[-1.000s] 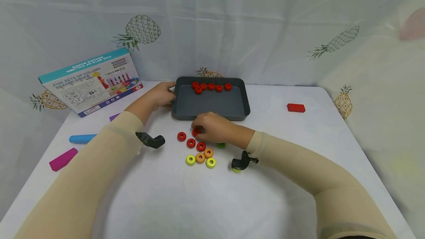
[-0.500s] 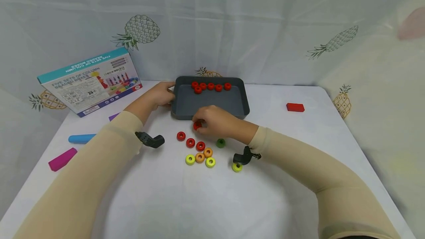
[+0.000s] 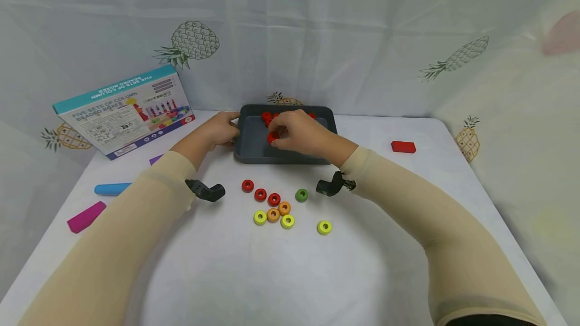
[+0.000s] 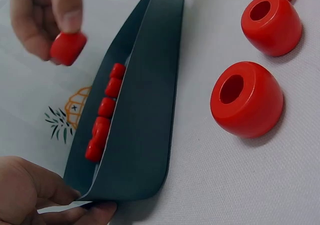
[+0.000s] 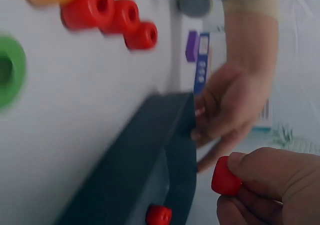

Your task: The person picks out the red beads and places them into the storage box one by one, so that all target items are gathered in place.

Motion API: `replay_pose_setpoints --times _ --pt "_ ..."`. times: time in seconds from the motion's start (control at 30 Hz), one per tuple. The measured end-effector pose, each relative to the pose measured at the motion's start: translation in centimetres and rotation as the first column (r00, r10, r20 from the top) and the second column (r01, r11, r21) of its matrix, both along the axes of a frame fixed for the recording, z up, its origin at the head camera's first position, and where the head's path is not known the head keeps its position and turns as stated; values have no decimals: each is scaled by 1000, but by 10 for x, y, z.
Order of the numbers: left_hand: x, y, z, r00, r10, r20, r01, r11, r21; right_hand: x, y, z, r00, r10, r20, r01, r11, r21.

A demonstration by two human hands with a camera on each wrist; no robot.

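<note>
My right hand is over the dark grey tray, pinching a red bead between thumb and fingers. In the left wrist view that red bead is held above the tray's rim. Several red beads lie along the far side inside the tray, partly hidden by my right hand in the head view. My left hand grips the tray's left wall, thumb and fingers on either side of the rim. In front of the tray, three red beads rest on the white table.
Two orange beads, three yellow beads and a green bead lie nearer. A printed box leans at the back left. Blue and magenta pieces lie left; a red block lies right.
My right hand has lifted a red bead from the table in front of the tray and carried it away from me, over the tray. My left hand stays on the tray wall.
</note>
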State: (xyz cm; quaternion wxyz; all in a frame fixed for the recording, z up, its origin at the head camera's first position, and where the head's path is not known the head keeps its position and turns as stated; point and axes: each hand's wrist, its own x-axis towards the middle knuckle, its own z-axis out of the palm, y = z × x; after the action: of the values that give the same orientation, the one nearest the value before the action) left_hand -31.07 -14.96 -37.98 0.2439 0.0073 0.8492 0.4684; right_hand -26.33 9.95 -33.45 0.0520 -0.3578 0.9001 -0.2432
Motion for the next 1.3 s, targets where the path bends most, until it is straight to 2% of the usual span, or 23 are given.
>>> replay_pose_setpoints --times 0.17,0.4,0.63,0.87,1.07,1.3 --pt "1 -1 1 1000 -2 2 2 1000 1 -25 3 2 999 -47 -11 47 999 0" --pt "2 1 1 1000 2 4 -2 1000 -3 -58 8 -1 996 -92 16 90 994 59" --pt "4 2 2 1000 -1 -9 1 1000 -11 -78 7 -3 994 -113 16 109 983 146" --pt "2 1 0 1000 -1 -4 1 1000 -10 -100 5 -24 996 -67 -59 79 968 240" --pt "1 0 -1 1000 -2 -7 2 1000 -14 -107 2 -37 995 -71 -65 86 959 271" --pt "2 0 0 1000 -2 -10 2 1000 0 -107 -4 -36 993 -99 -62 113 951 288"
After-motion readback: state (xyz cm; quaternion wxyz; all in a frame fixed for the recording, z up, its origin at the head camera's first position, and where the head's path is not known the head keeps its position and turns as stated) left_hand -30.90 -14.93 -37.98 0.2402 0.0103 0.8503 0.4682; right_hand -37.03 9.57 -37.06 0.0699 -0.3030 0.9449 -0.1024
